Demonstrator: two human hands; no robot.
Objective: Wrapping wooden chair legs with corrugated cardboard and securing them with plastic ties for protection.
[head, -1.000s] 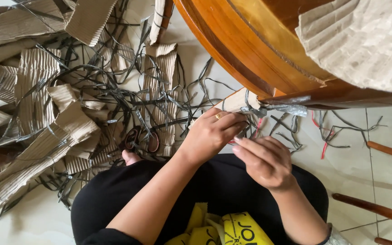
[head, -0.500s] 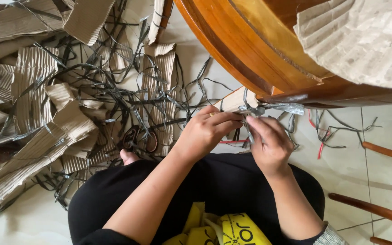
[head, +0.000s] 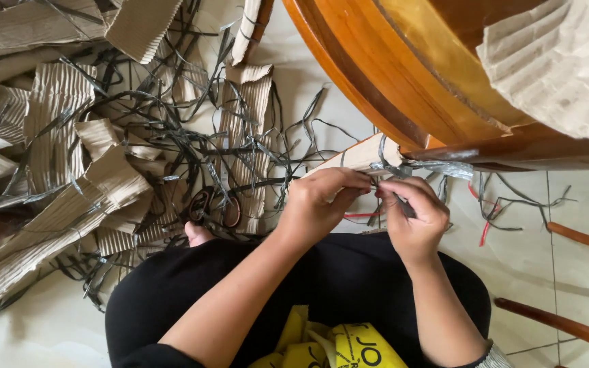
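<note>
The floor [head: 322, 88] is pale, smooth tile with thin lines between the squares. A big round wooden table [head: 403, 88] with a shiny orange-brown edge fills the top right, and a sheet of bumpy brown cardboard [head: 560, 61] lies on top of it. Curved wooden legs [head: 567, 327] show at the bottom right. On the left the floor is covered with torn pieces of ribbed cardboard [head: 56, 197], soft brown and full of little ridges. Thin, flat black straps [head: 172, 136] lie all over them in a tangled mess, and a few red strings [head: 482, 225] lie near the table. A pair of scissors [head: 213, 208] with dark round handles rests in the mess, just beside the person's knee. The person sits on the floor in black trousers. A leg of the table is wrapped in cardboard [head: 356, 157] and held with shiny grey tape [head: 431, 167]. It sits right in front of the hands, under the table edge. The left hand [head: 322, 204] is curled nearly closed, with its fingertips pinching at the end of the wrap. The right hand [head: 414, 218] is also curled tight and pinches something thin and dark, maybe a strap or a bit of tape, but it is too small to tell. The two hands almost touch.
</note>
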